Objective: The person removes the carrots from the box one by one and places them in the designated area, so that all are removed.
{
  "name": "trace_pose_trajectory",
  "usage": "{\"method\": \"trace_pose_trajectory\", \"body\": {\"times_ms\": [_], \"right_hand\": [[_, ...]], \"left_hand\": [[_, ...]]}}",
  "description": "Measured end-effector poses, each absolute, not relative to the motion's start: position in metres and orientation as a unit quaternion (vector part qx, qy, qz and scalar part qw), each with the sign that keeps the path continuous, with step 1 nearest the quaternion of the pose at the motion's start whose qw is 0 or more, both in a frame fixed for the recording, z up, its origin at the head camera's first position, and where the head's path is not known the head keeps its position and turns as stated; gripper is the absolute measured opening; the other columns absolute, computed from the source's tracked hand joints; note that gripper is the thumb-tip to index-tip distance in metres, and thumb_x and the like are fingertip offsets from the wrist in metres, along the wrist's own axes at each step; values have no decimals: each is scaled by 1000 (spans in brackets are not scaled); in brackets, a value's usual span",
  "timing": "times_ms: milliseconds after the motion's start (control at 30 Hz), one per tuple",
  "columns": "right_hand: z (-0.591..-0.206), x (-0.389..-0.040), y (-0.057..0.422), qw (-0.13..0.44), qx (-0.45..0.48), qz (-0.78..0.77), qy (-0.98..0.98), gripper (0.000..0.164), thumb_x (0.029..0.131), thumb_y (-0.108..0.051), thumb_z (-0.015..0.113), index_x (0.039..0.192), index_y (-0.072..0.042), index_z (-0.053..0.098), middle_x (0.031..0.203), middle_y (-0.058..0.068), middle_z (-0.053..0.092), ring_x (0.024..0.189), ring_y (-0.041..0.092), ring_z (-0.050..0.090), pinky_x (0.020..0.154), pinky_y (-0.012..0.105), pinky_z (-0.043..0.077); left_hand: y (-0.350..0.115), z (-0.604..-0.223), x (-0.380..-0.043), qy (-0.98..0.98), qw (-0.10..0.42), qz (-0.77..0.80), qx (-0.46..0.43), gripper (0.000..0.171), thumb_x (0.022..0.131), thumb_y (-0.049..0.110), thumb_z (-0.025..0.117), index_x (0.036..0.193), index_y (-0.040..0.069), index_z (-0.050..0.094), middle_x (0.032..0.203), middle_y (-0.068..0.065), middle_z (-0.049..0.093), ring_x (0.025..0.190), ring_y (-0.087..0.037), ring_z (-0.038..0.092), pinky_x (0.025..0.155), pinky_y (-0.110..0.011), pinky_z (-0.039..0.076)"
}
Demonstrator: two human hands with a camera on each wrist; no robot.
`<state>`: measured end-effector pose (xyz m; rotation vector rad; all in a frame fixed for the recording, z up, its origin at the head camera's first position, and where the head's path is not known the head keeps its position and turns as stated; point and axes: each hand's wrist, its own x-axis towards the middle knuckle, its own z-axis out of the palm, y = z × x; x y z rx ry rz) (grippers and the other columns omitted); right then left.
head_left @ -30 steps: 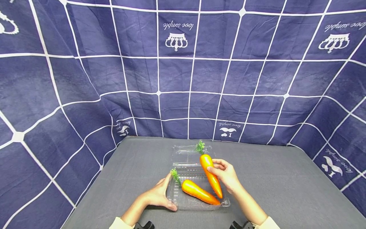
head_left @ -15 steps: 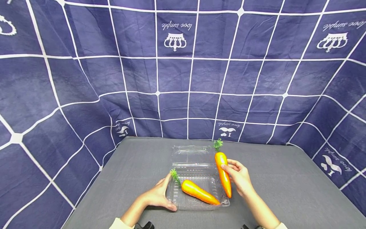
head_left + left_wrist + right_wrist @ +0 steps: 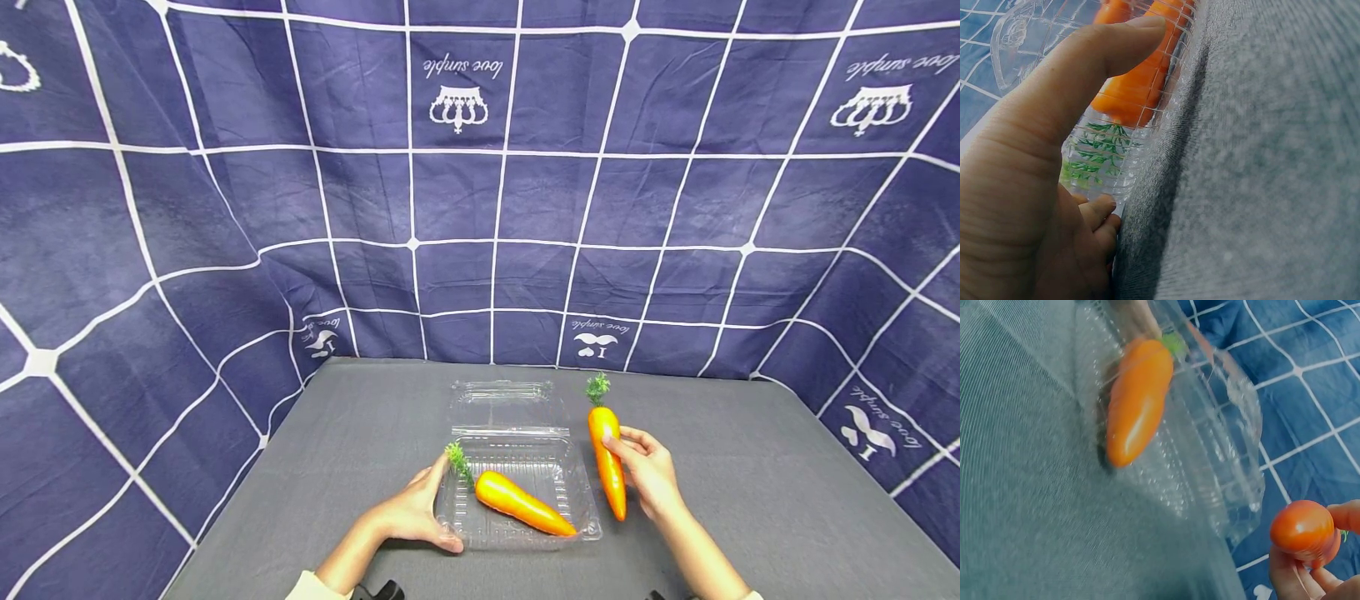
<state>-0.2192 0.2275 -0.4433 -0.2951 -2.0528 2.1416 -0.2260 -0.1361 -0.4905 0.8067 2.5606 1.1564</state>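
An orange carrot (image 3: 525, 503) with a green leafy top lies slantwise in a clear plastic clamshell container (image 3: 585, 475). My left hand (image 3: 411, 512) holds the container's left side, thumb at the front corner and fingers along the side wall. In the left wrist view, the thumb (image 3: 1110, 53) crosses in front of the clear wall, with orange and green showing behind it. Just right of the container, my right hand (image 3: 648, 471) pinches a second carrot (image 3: 609, 471) between thumb and fingers, its leafy top pointing away. The right wrist view shows that carrot (image 3: 1302, 528) end-on, above the cloth.
Joined to the container's back edge, the clear lid (image 3: 506, 404) lies flipped open on the grey table surface (image 3: 750, 467). A blue curtain (image 3: 540, 192) with white grid lines rises behind and at both sides.
My right hand has carried its carrot to the right, from over the container to beyond its right edge. The left hand and the other carrot stay where they were.
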Motion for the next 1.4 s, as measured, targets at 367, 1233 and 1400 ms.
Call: {"method": "trace_pose_trajectory", "body": {"times_ms": [367, 1233, 1400], "right_hand": [[-457, -220, 239, 68, -149, 685, -710, 55, 89, -13, 70, 130, 11, 44, 85, -4, 66, 69, 8, 61, 57, 27, 55], [-469, -219, 245, 79, -178, 568, -800, 51, 83, -25, 76, 113, 13, 58, 78, 4, 64, 62, 12, 57, 53, 28, 49], [-468, -218, 244, 84, -181, 526, -827, 52, 83, -30, 77, 112, 11, 60, 84, 8, 67, 67, 12, 57, 59, 27, 48]], "left_hand": [[-136, -490, -226, 872, 110, 393, 270, 135, 58, 40, 93, 152, -6, 7, 150, -32, 26, 136, -44, 27, 105, -64, 27], [-135, -489, -226, 873, 103, 387, 279, 135, 58, 41, 93, 152, -6, 9, 149, -31, 28, 135, -42, 28, 105, -63, 27], [-135, -490, -226, 873, 105, 387, 278, 135, 58, 41, 93, 152, -6, 9, 150, -31, 27, 136, -42, 28, 106, -63, 27]]}}
